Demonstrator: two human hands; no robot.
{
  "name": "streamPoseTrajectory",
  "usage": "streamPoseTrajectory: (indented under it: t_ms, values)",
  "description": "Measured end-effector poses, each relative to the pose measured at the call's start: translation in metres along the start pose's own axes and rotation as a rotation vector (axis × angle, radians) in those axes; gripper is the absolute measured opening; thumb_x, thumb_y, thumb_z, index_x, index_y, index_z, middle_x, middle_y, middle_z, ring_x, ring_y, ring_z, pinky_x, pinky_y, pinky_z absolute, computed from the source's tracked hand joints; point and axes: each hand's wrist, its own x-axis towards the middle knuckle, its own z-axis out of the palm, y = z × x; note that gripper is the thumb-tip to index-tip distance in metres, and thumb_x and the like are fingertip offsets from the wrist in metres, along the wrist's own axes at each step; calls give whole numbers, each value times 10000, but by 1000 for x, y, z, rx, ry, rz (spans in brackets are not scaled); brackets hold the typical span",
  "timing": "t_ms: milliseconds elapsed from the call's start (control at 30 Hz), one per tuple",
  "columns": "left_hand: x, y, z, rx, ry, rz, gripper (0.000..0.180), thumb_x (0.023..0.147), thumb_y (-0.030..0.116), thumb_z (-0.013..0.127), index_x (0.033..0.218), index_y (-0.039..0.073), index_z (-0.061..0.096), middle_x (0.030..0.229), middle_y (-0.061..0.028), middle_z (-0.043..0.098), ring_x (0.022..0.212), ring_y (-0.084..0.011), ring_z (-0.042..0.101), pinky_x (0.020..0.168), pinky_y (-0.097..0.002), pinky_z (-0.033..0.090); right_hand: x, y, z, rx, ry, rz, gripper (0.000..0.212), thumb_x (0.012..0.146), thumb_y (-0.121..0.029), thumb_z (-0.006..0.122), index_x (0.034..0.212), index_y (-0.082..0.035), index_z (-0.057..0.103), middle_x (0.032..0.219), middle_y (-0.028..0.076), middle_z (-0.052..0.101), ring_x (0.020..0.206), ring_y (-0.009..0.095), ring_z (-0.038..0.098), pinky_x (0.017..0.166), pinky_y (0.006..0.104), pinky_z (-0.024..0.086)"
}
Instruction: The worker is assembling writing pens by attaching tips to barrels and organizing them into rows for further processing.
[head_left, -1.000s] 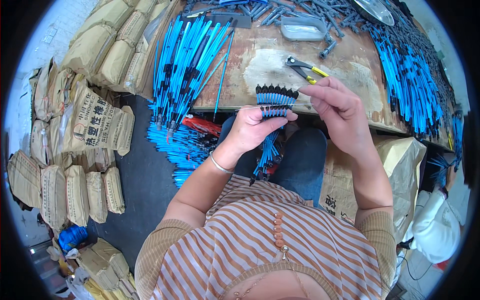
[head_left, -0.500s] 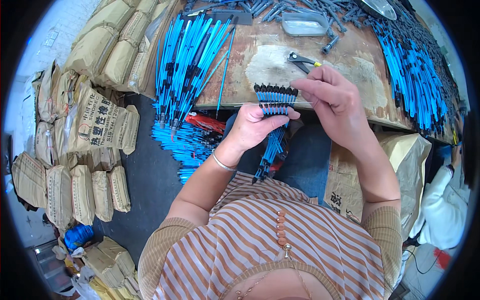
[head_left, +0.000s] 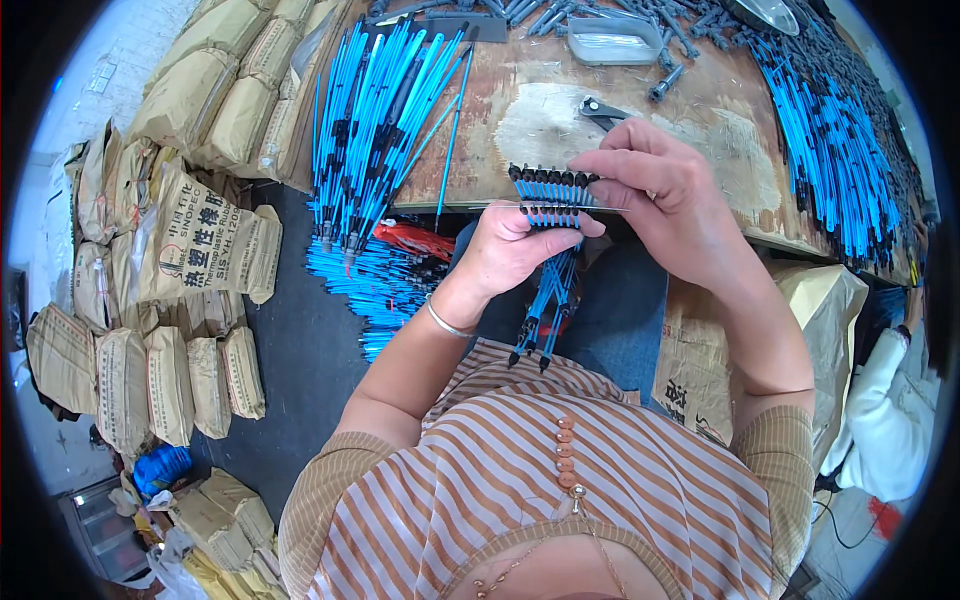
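My left hand (head_left: 510, 250) is closed around a flat row of blue sticks with black tips (head_left: 553, 190), thumb across its front. The tips stand side by side above the fingers, and the lower ends hang down toward my lap. A thin pale line, like a wire or needle, crosses the row just above my left thumb. My right hand (head_left: 665, 195) is pinched at the row's right end, its fingertips against the last black tips. Whatever lies between those fingertips is too small to tell. Beyond it, pliers (head_left: 600, 110) lie on the wooden table (head_left: 540, 85), partly covered by my hand.
Blue sticks lie in heaps at the table's left (head_left: 375, 130) and right (head_left: 835, 150). A clear plastic tray (head_left: 615, 42) sits among grey parts at the back. More blue sticks (head_left: 375, 290) are piled below left. Paper sacks (head_left: 125, 390) stack at left; a person's white sleeve (head_left: 885, 410) shows right.
My right hand has shifted slightly left and down, closer onto the row's end, and now hides the pliers' handle. The hanging lower ends have spread apart a little.
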Motion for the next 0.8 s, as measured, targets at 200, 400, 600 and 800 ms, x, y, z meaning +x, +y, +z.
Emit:
streamPoseTrajectory:
  t_ms: [200,400,600,800]
  values:
    - [0,10,1,63,24,6,200,767,-50,631,947,2,700,900,-57,708,767,-115,644,718,-213,500,4,-10,3,-293,27,-142,267,727,96,608,971,-6,643,871,58,528,663,153,475,571,237,384]
    - [0,14,3,53,46,-23,204,768,-56,627,952,-2,698,902,-60,707,780,-114,643,720,-210,499,5,-13,6,-336,68,-170,251,726,95,609,957,2,641,870,56,526,671,152,478,574,235,385]
    - [-3,11,6,47,60,-83,200,772,-55,620,950,-5,697,905,-65,707,785,-117,644,719,-210,499,1,-1,10,-73,21,-5,241,732,82,611,956,1,642,878,48,532,685,142,479,583,237,386]
    - [-2,0,4,-25,10,-68,197,774,-49,621,949,-4,699,907,-62,707,784,-117,643,725,-211,499,2,4,4,84,-42,62,248,730,80,611,962,-1,643,888,41,536,699,135,482,604,242,389]
